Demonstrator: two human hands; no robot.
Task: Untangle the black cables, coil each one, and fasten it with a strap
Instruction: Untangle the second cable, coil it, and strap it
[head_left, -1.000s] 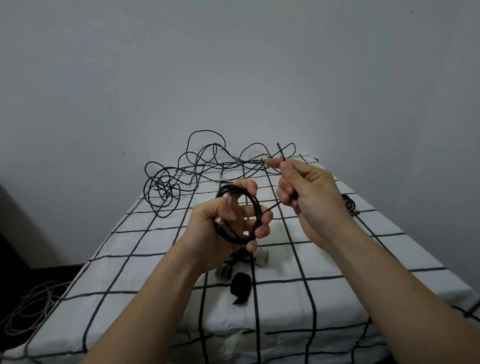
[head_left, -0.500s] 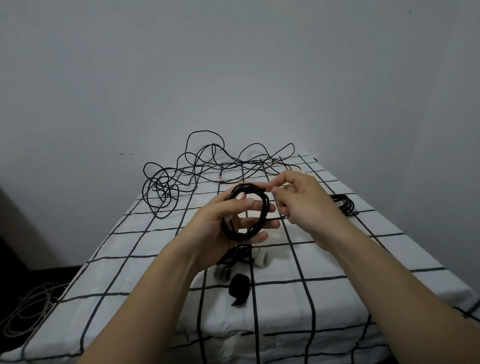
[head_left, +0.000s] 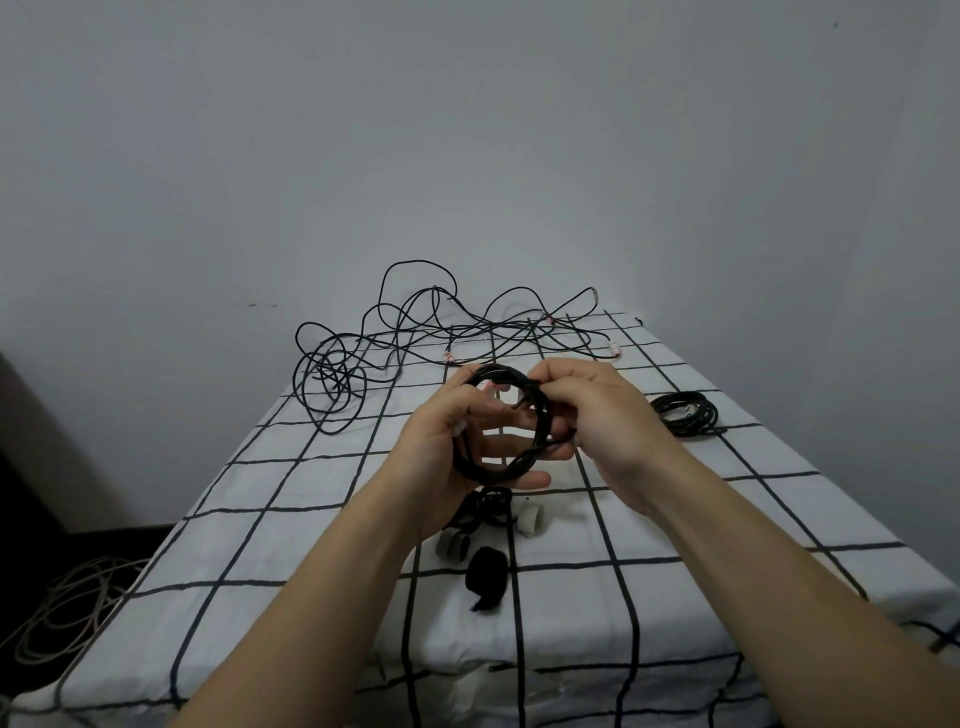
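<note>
Dim, flat light; sharp; wide-angle bending at edges.

Plain home-like room: bare grey wall (head_left: 467, 130), black-gridded white tablecloth (head_left: 249, 519), pale cable loops (head_left: 62, 608) beside it.

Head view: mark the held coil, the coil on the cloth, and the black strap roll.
held coil (head_left: 491, 473), head view, lower arc of the loop
coil on the cloth (head_left: 687, 415), head view, middle of the bundle
black strap roll (head_left: 487, 574), head view, centre of the roll
</note>
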